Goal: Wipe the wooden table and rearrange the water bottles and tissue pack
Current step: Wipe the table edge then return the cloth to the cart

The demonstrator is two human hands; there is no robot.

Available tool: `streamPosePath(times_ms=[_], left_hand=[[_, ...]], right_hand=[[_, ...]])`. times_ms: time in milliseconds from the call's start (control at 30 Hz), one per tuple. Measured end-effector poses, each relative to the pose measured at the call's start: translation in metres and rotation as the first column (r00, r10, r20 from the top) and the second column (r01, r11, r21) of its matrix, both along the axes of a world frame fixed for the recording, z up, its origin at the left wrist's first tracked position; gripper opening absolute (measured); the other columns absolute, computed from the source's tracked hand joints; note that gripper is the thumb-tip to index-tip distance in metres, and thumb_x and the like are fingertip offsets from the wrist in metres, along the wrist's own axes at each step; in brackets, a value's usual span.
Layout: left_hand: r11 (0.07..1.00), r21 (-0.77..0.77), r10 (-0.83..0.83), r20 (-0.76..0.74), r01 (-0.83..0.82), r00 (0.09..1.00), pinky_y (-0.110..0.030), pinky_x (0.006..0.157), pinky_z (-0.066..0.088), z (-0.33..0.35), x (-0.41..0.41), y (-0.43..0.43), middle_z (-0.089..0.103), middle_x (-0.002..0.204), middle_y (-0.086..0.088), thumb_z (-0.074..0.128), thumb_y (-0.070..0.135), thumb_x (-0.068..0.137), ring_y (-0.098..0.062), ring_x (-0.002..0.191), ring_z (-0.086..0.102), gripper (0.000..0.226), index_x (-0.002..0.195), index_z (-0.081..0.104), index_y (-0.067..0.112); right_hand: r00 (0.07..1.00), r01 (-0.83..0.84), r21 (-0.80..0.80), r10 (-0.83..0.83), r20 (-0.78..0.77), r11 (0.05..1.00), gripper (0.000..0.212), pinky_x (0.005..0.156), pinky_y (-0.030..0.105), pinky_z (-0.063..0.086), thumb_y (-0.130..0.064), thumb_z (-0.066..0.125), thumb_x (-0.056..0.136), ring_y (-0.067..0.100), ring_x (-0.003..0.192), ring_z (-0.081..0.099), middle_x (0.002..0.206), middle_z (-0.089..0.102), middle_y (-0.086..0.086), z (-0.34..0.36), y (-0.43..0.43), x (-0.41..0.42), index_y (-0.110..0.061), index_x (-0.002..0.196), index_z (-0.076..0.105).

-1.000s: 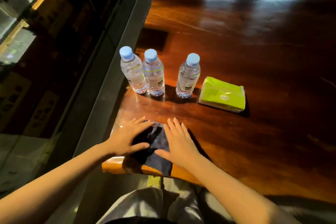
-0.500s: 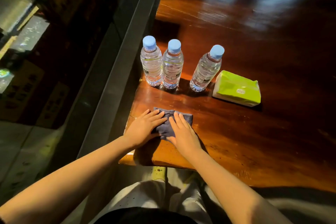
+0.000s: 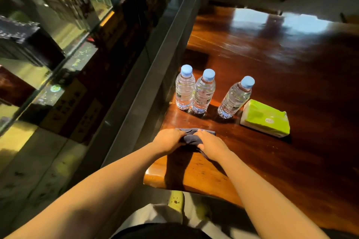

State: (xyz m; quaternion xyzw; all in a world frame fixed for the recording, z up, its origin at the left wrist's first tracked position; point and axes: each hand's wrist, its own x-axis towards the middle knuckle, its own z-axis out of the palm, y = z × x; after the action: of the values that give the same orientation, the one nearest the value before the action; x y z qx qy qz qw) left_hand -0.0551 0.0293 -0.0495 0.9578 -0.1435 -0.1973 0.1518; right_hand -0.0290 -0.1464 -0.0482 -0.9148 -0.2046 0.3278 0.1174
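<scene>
Dark blue-grey cloth (image 3: 191, 137) bunched on glossy reddish-brown wooden worktop (image 3: 281, 75), near front-left corner. Left hand (image 3: 168, 139) and right hand (image 3: 210, 146) both on it, fingers (image 3: 202, 133) curled and clamped on the cloth from either side, pressing it down.

Three clear plastic water bottles with pale blue caps standing upright just beyond the cloth: left bottle (image 3: 184, 88) and middle bottle (image 3: 204, 93) touching or nearly so, right bottle (image 3: 235, 98) set apart from the pair. Green-and-white soft tissue pack (image 3: 265, 119) lying flat just beside the right bottle, possibly touching its base; cannot tell. Row sits close to the worktop's left edge, with a grey metal ledge (image 3: 155, 75) and glass shelving alongside.

Judging: wiping in hand, near strip only; rearranging not begun.

Risks from here:
- Forward stroke into bottle bases: light, tall, narrow, likely to topple; left one could go off the edge.
- Bunched cloth means small contact patch, streaks likely on the gloss finish.
- Wiping around the items leaves their footprints undone; better lifted clear first.
- Polished surface slippery, so nudged bottles slide rather than hold.
</scene>
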Motion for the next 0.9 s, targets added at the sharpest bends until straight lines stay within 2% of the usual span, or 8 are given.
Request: streamPosePath(times_ms=[67,233,433,500,633,733,833,900], left_hand=[[0.999,-0.016,0.034,0.002,-0.034,0.999,-0.038,0.086,0.047,0.006,-0.001,0.006,0.065,0.115,-0.008,0.054,0.032,0.091,-0.028,0.105,0.06,0.029,0.115,0.058,0.016],[0.981,-0.039,0.193,0.024,-0.192,0.981,-0.033,0.079,0.045,0.018,-0.008,0.025,0.066,0.105,-0.007,0.057,0.032,0.089,-0.026,0.097,0.063,0.023,0.106,0.06,0.017],[0.903,0.03,0.429,0.0,-0.428,0.904,-0.041,0.093,0.049,0.044,-0.038,0.047,0.065,0.113,-0.005,0.056,0.036,0.089,-0.024,0.106,0.061,0.03,0.116,0.058,0.022],[0.867,0.081,0.493,-0.002,-0.491,0.87,-0.04,0.093,0.048,0.055,-0.055,0.054,0.063,0.116,-0.005,0.054,0.037,0.091,-0.025,0.108,0.059,0.032,0.118,0.057,0.021],[0.75,0.126,0.641,0.106,-0.65,0.76,-0.037,0.084,0.045,0.071,-0.107,0.064,0.063,0.118,-0.002,0.049,0.04,0.093,-0.024,0.107,0.059,0.029,0.116,0.055,0.023],[0.612,0.136,0.77,0.125,-0.779,0.626,-0.04,0.085,0.047,0.078,-0.149,0.064,0.063,0.117,-0.006,0.048,0.037,0.094,-0.027,0.107,0.059,0.029,0.115,0.055,0.019],[0.46,0.096,0.878,0.096,-0.883,0.468,-0.04,0.09,0.046,0.088,-0.197,0.064,0.063,0.113,-0.013,0.05,0.027,0.095,-0.029,0.105,0.06,0.026,0.113,0.058,0.01],[0.36,0.066,0.921,0.132,-0.93,0.366,-0.034,0.084,0.047,0.096,-0.239,0.059,0.061,0.113,-0.008,0.048,0.027,0.096,-0.023,0.1,0.059,0.023,0.112,0.057,0.015]], right_hand=[[0.999,-0.048,-0.011,0.048,-0.025,0.999,0.047,0.099,0.04,0.043,-0.017,0.045,0.096,0.032,0.127,0.048,0.144,0.047,0.011,0.009,0.003,0.009,-0.019,0.142,0.036],[0.981,-0.188,0.015,0.189,-0.049,0.982,0.043,0.099,0.042,0.044,-0.019,0.049,0.094,0.031,0.12,0.053,0.135,0.055,0.011,0.034,0.024,0.029,-0.02,0.137,0.042],[0.911,-0.407,0.054,0.41,-0.05,0.912,0.04,0.102,0.043,0.044,-0.02,0.049,0.094,0.027,0.117,0.054,0.131,0.056,0.011,0.056,0.065,0.038,-0.019,0.134,0.045],[0.856,-0.514,0.082,0.517,-0.02,0.854,0.039,0.101,0.045,0.044,-0.021,0.048,0.094,0.029,0.116,0.055,0.131,0.057,0.012,0.06,0.079,0.035,-0.019,0.133,0.044],[0.714,-0.699,0.129,0.695,0.083,0.703,0.032,0.092,0.042,0.048,-0.022,0.049,0.094,0.032,0.11,0.058,0.124,0.06,0.015,0.073,0.113,0.02,-0.017,0.126,0.049],[0.587,-0.808,0.157,0.798,0.138,0.567,0.029,0.089,0.042,0.048,-0.022,0.048,0.095,0.031,0.107,0.059,0.121,0.062,0.016,0.085,0.14,-0.006,-0.015,0.123,0.05],[0.446,-0.89,0.166,0.885,0.131,0.424,0.03,0.09,0.042,0.045,-0.021,0.048,0.096,0.034,0.11,0.057,0.123,0.06,0.019,0.099,0.169,-0.043,-0.011,0.125,0.05],[0.347,-0.933,0.157,0.926,0.147,0.324,0.031,0.091,0.043,0.044,-0.02,0.049,0.096,0.035,0.113,0.056,0.125,0.059,0.02,0.108,0.188,-0.074,-0.008,0.125,0.051]])
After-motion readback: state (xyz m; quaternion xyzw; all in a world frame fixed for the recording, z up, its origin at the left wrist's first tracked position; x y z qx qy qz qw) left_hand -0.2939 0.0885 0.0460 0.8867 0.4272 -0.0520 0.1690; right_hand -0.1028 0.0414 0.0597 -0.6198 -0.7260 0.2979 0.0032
